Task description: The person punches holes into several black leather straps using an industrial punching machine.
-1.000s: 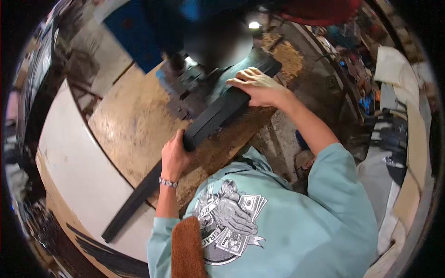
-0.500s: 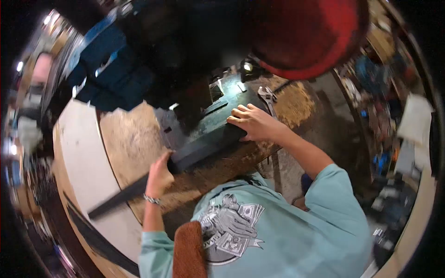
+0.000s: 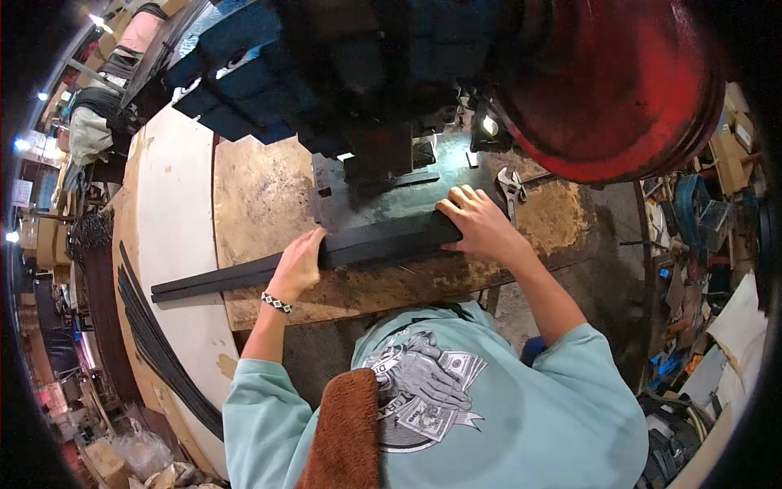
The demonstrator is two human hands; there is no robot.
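A long stack of black strips [image 3: 383, 243] lies along the front of the metal machine bed, its far end reaching out to the left over a pale board. My left hand [image 3: 298, 267] grips it near the middle, fingers wrapped behind and partly hidden. At the right end, my right hand [image 3: 482, 224] is closed over the strips, thumb toward me and fingers on top. Just beyond the right hand rests an adjustable wrench [image 3: 511, 189]. The metal plate [image 3: 346, 213] behind the strips sits below the dark machine head.
A blue machine body [image 3: 244, 73] and a large red wheel [image 3: 611, 106] hang over the far side. More black strips [image 3: 159, 342] lie on the pale board [image 3: 175, 204] at left. The worn wooden table [image 3: 261, 183] surrounds the plate. Cluttered shelves stand on both sides.
The view has shifted, so the machine and bench sit further right and the picture is sharper. Both hands keep their hold on the black strips, which now lie more level.
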